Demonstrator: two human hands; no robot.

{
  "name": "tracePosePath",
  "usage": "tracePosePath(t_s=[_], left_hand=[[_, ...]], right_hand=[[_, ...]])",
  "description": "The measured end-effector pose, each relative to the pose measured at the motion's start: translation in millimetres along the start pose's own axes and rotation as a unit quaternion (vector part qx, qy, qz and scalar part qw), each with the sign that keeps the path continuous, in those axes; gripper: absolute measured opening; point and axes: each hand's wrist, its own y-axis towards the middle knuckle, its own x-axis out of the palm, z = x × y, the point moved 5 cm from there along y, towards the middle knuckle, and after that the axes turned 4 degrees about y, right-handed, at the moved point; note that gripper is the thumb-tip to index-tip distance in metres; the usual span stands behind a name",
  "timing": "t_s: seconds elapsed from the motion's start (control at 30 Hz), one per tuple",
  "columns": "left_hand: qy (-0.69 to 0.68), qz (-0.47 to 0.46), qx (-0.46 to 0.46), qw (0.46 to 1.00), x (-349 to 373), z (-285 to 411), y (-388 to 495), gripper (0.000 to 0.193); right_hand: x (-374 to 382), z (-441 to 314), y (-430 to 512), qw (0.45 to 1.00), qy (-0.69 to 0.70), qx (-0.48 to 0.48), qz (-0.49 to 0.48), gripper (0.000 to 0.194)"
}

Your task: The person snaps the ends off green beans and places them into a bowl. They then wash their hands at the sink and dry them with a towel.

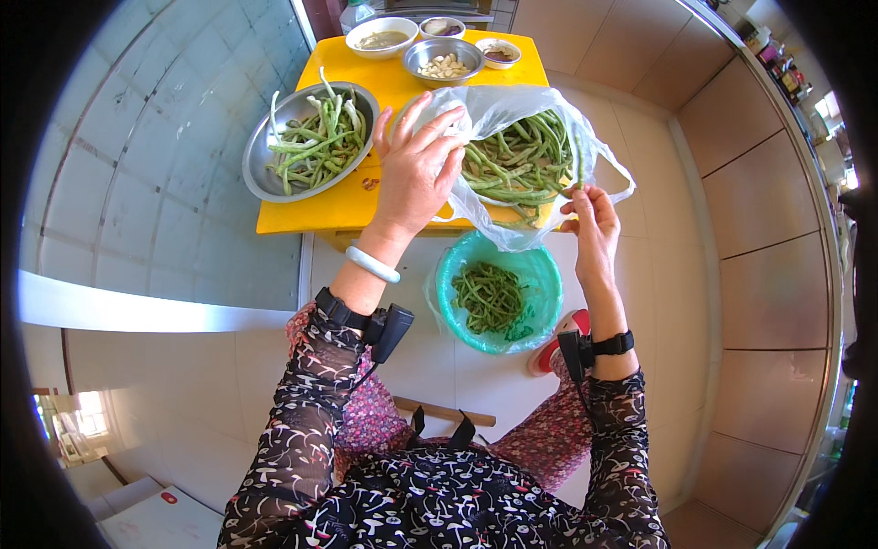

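Observation:
My right hand (pixel 593 223) pinches one long green bean (pixel 579 158) near its lower end, at the right side of a thin white plastic bag (pixel 504 237). The bag lies open on the yellow table (pixel 309 218), with many green beans (pixel 521 158) inside. Over the bag's left rim, my left hand (pixel 418 161) has its fingers spread; whether it touches the plastic is unclear. To its left, an oval metal bowl (pixel 257 165) holds a heap of beans (pixel 319 144). Below the table's front edge stands a green bin (pixel 449 312) with a clear liner and bean scraps (pixel 487 295) inside.
Behind the bag sit a metal bowl of peeled garlic cloves (pixel 442 66), a white bowl of liquid (pixel 382 39) and two small bowls (pixel 499 53) (pixel 442 29). A tiled wall (pixel 171 151) flanks the left; cabinets (pixel 765 288) line the right.

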Motion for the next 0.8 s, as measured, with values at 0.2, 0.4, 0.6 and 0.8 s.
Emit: tracePosePath(t_s=[0.2,0.4,0.6,0.8], left_hand=[[0.004,-0.008,0.012,1.0,-3.5,1.4,0.4,0.013],[0.008,-0.029,0.028,0.999,-7.3,9.4,-2.3,0.015],[-0.018,-0.019,0.064,0.998,-12.8,31.6,-9.7,0.014],[-0.116,-0.024,0.113,0.986,-13.9,51.4,-22.4,0.021]], right_hand=[[-13.7,-20.6,-13.0,0.987,0.016,-0.162,0.011,0.014],[-10.7,-37.0,-42.6,0.948,-0.066,-0.309,-0.047,0.01],[4.3,-7.4,-37.5,0.982,-0.139,-0.093,-0.086,0.013],[5.7,3.4,-36.1,0.992,-0.085,-0.017,-0.089,0.015]])
